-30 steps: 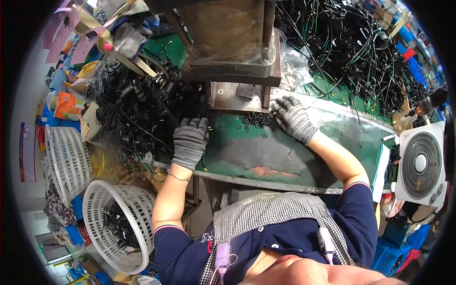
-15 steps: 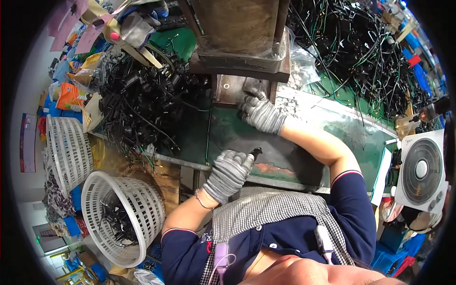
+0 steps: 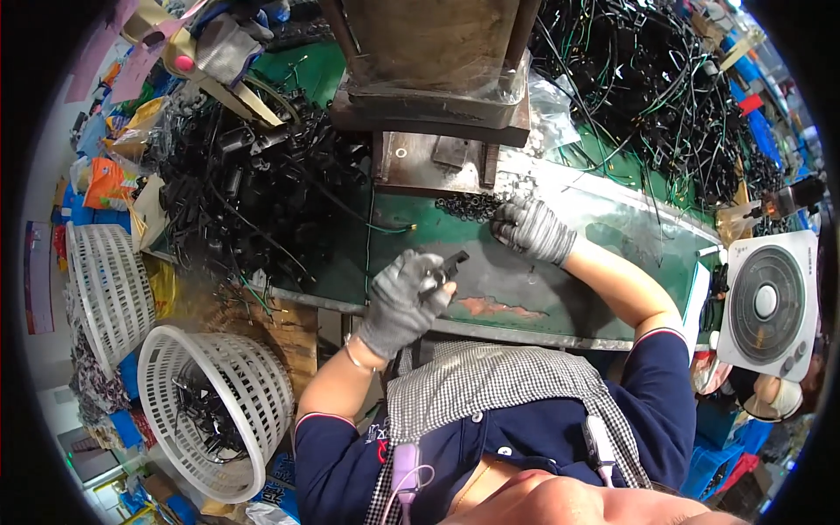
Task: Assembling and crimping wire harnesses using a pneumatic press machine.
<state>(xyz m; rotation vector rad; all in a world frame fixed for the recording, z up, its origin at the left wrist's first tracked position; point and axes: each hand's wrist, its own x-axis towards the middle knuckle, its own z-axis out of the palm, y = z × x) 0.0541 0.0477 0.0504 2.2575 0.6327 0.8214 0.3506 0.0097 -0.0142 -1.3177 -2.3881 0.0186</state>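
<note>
In a grey striped glove, my left hand (image 3: 404,302) is closed on a small black plastic part (image 3: 456,261), which sticks out past the thumb and fingers over the bench's near edge. My right hand (image 3: 531,229), gloved the same way, rests at the right end of a small heap of dark metal pieces (image 3: 468,206). Its fingers are curled together, and whatever they pinch is hidden. Just beyond the heap stands the machine's base (image 3: 420,179), with a small dark block (image 3: 451,153) on it beneath the heavy upper body (image 3: 429,61).
Black cabled parts pile up at the left (image 3: 236,175) and far right (image 3: 647,96) of the green bench (image 3: 411,236). A white basket (image 3: 262,385) holding black parts stands at the lower left, another basket (image 3: 109,289) behind it. A white round-grilled appliance (image 3: 768,302) sits at the right.
My right hand has drawn back from the machine's base and moved right and nearer, to the heap of small pieces. My left hand has risen slightly and turned, showing more of the black part.
</note>
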